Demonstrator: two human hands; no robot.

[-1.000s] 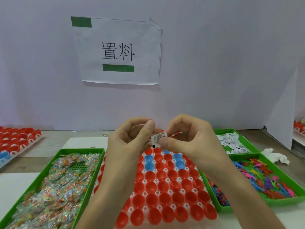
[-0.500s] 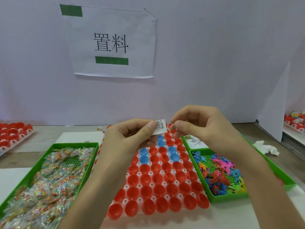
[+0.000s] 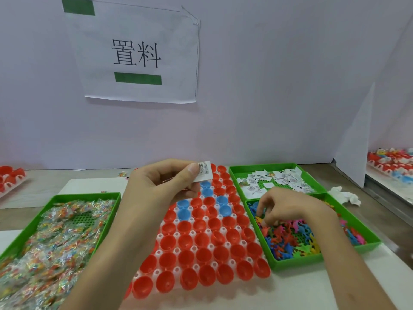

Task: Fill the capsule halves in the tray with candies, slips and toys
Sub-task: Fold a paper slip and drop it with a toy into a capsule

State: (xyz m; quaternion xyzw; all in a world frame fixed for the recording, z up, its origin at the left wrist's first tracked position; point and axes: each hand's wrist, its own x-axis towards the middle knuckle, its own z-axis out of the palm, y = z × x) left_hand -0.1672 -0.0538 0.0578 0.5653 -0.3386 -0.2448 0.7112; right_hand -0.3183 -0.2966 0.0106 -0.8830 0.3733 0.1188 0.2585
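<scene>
The left hand (image 3: 163, 186) is raised above the far end of the tray (image 3: 176, 270), pinching a small white printed slip (image 3: 204, 173) between the thumb and curled forefinger. The slip stands nearly upright, clear of the cups below it. The right hand (image 3: 288, 206) reaches down into the toy bin (image 3: 324, 260), the nearer green bin just right of the tray, with its fingers bent into the heap of small coloured toys (image 3: 283, 238). The fingertips are sunk among the toys, so I cannot tell whether they grip one. The tray is white and lies in the middle of the table (image 3: 380, 220), packed with rows of open capsule halves: mostly red halves (image 3: 202, 255), with a few blue halves (image 3: 183, 214) toward the far end. The near rows show bare insides; the far rows, partly behind the left hand, cannot be made out. Just behind the toy bin, the slip bin (image 3: 268, 166), also green, holds a loose scatter of paper slips (image 3: 279, 180). Left of the tray, the candy bin (image 3: 85, 195), green as well, is heaped with clear-wrapped candies (image 3: 49, 238). A crumpled tissue (image 3: 345, 195) lies on the table right of the bins. A paper sign (image 3: 138, 52) with two black characters and green bars hangs on the pale wall behind. A left side tray (image 3: 11, 177) of red cups sits at the left edge, and a right side tray (image 3: 391, 164) sits at the right edge, past a white partition (image 3: 357, 142).
</scene>
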